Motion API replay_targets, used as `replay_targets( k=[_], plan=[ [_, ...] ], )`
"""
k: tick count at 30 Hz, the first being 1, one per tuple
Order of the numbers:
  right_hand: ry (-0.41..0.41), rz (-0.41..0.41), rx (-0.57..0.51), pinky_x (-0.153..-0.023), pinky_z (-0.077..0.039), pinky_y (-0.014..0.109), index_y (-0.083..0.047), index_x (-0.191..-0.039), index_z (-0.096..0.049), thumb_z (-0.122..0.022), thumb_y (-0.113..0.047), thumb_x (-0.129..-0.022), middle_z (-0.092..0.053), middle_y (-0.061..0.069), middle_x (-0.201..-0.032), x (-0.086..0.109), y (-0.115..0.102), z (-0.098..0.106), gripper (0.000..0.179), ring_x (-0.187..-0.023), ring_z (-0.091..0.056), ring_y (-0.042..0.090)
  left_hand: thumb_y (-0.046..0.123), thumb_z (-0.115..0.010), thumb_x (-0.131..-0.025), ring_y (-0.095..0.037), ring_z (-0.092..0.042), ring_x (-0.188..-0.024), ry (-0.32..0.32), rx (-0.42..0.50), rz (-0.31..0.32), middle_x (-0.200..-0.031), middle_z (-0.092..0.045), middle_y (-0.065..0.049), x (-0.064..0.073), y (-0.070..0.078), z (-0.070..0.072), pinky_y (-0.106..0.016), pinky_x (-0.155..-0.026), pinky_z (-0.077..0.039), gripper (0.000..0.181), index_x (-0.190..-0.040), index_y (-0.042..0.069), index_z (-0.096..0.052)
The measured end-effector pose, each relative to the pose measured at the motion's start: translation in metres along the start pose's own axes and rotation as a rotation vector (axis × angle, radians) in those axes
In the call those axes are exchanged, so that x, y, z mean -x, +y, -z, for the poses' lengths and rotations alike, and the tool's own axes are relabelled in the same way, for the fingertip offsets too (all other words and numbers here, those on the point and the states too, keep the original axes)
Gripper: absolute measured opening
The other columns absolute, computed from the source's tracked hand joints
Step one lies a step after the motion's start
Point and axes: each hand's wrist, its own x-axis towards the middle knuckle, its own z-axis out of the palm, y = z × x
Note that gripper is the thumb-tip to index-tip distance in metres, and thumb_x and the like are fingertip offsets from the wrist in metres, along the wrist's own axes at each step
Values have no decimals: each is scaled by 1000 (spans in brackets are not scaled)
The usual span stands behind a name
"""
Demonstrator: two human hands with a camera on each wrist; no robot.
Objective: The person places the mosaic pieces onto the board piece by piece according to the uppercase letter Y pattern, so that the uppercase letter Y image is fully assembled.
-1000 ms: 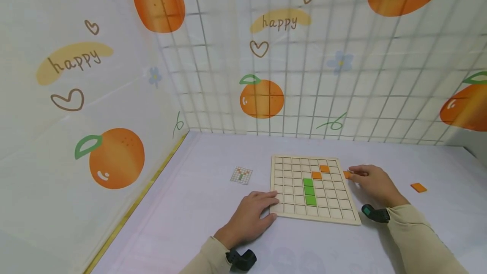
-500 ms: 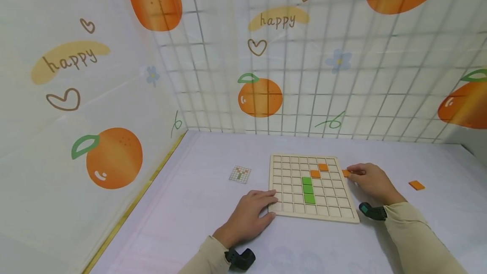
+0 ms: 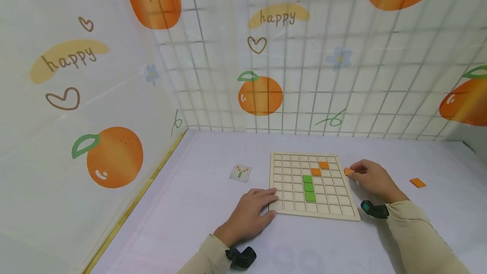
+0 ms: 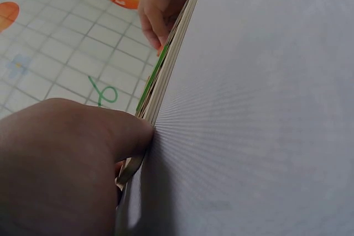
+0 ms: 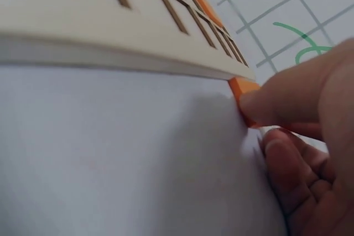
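My right hand (image 3: 374,180) pinches an orange square tile (image 3: 348,172) between thumb and fingers, just off the right edge of the wooden grid board (image 3: 331,189). In the right wrist view the orange tile (image 5: 246,95) is close to the board's rim (image 5: 110,53), with the thumb on its side. At the board's left edge rests my left hand (image 3: 249,212), fingertips on the rim and thumb near the front corner. The left wrist view shows that thumb (image 4: 130,131) against the board's side. On the grid are several green tiles (image 3: 309,187) in a column and two orange tiles (image 3: 316,172) stepping up to the right.
Another orange tile (image 3: 417,182) lies on the white tabletop (image 3: 171,223) to the right of the right hand. A small pattern card (image 3: 241,173) with a coloured grid lies left of the board. Printed curtains (image 3: 213,75) stand behind and at the left.
The right hand has risen slightly, and its orange tile has turned a little and sits slightly farther from the board. The left hand and the tiles on the grid stay put.
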Motion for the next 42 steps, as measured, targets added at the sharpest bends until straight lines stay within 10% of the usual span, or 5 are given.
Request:
replay_targets(
  k=[33,42],
  plan=[
    [269,-173,-442,-64,-56,21,4,-129,-58,-54,-23,-100,-64,18,-116,-1,-1,-2,40,-78,-64,6,31,-60,-98,-15,-45,-134,0,-9,8,-149,-49,9,0,1,-2,-44,-109,-38,39,-135,18,-64],
    [179,-148,-563,-71,-57,22,5,-137,-51,-53,-24,-103,-64,6,-109,-2,-12,-2,45,-83,-66,5,30,-59,-99,-16,-45,-134,-2,-11,5,-150,-49,8,-1,2,2,-44,-109,-38,39,-135,17,-63]
  ],
)
